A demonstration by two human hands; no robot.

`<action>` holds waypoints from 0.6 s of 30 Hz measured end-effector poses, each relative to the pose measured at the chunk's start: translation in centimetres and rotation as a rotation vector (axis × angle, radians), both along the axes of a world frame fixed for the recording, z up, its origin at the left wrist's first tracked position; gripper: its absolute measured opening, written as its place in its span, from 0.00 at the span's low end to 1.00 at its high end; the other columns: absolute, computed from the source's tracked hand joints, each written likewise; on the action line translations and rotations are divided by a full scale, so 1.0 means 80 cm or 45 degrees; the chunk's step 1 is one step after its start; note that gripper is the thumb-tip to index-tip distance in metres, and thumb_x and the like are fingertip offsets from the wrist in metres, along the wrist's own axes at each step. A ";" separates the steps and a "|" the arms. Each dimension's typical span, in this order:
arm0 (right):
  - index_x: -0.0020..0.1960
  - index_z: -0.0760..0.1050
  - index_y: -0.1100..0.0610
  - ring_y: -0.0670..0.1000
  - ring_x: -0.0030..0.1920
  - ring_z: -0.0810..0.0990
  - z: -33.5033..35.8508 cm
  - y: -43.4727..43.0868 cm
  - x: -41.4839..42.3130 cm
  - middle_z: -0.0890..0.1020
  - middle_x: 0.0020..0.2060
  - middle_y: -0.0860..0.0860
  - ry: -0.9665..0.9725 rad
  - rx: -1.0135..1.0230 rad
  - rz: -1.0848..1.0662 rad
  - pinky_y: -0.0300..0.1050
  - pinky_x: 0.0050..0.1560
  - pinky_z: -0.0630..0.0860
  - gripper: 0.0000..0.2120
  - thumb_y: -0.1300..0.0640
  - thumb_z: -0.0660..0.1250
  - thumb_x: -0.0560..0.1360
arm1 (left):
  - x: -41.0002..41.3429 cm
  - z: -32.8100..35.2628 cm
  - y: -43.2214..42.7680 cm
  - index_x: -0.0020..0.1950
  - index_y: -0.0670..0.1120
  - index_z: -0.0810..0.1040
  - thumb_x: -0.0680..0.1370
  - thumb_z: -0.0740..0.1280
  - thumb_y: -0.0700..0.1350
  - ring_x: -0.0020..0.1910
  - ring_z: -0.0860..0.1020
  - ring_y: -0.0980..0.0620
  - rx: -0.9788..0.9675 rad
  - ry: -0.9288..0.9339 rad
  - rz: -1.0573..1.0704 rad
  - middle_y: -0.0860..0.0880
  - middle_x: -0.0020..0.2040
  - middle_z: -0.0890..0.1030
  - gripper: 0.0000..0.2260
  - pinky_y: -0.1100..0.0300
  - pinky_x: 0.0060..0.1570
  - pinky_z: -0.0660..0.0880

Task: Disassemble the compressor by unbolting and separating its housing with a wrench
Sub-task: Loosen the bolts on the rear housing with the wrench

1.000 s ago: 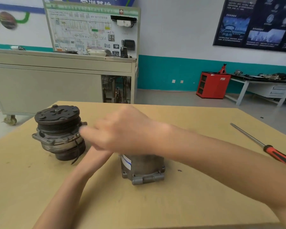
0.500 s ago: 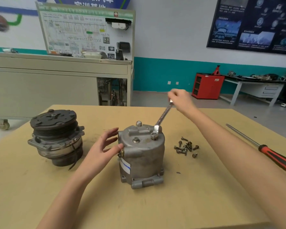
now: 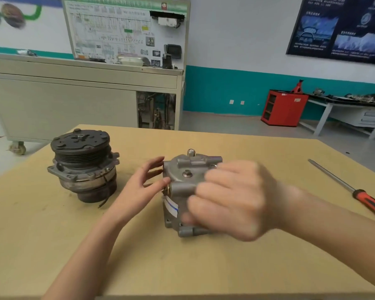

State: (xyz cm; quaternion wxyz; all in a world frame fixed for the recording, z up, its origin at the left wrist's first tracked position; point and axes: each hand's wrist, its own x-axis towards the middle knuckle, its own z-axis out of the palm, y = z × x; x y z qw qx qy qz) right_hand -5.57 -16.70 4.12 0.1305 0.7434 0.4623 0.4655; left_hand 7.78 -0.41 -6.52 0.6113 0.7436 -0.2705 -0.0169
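The grey compressor housing (image 3: 180, 167) stands upright in the middle of the wooden table (image 3: 52, 245), with a bolt (image 3: 186, 173) showing on its top. My left hand (image 3: 143, 187) is open, its fingertips touching the housing's left side. My right hand (image 3: 232, 200), blurred by motion, is curled in front of the housing's right half. It grips the wrench, of which only a shiny bit (image 3: 213, 165) shows at the top right bolt. The pile of loose bolts is hidden behind this hand.
The separated dark pulley and clutch section (image 3: 82, 165) stands at the left of the table. A long screwdriver with a red and black handle (image 3: 344, 187) lies at the right edge. A grey training bench (image 3: 74, 105) stands beyond the table.
My right hand has swung the wrench handle from behind the housing round toward me, now covering the housing's right side. My left hand stays on the left side.
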 end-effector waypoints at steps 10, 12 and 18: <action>0.38 0.68 0.52 0.45 0.28 0.64 -0.033 -0.149 0.099 0.67 0.28 0.46 0.888 2.258 -0.457 0.38 0.27 0.62 0.09 0.58 0.58 0.77 | -0.001 0.003 0.005 0.71 0.57 0.67 0.78 0.67 0.47 0.67 0.70 0.57 0.029 -0.033 0.044 0.56 0.68 0.73 0.22 0.58 0.63 0.70; 0.38 0.67 0.53 0.47 0.30 0.65 -0.014 -0.138 0.162 0.68 0.30 0.49 1.119 2.055 -0.684 0.39 0.28 0.64 0.09 0.57 0.58 0.77 | -0.002 0.003 0.007 0.71 0.57 0.67 0.77 0.67 0.48 0.67 0.70 0.58 0.050 -0.048 0.045 0.57 0.68 0.73 0.23 0.56 0.65 0.70; 0.51 0.77 0.59 0.54 0.46 0.78 0.050 0.033 0.233 0.79 0.44 0.55 1.013 0.591 -0.752 0.44 0.41 0.72 0.11 0.53 0.60 0.78 | 0.007 -0.004 0.010 0.70 0.59 0.67 0.75 0.71 0.52 0.66 0.71 0.62 0.055 -0.016 0.025 0.59 0.66 0.74 0.25 0.57 0.64 0.70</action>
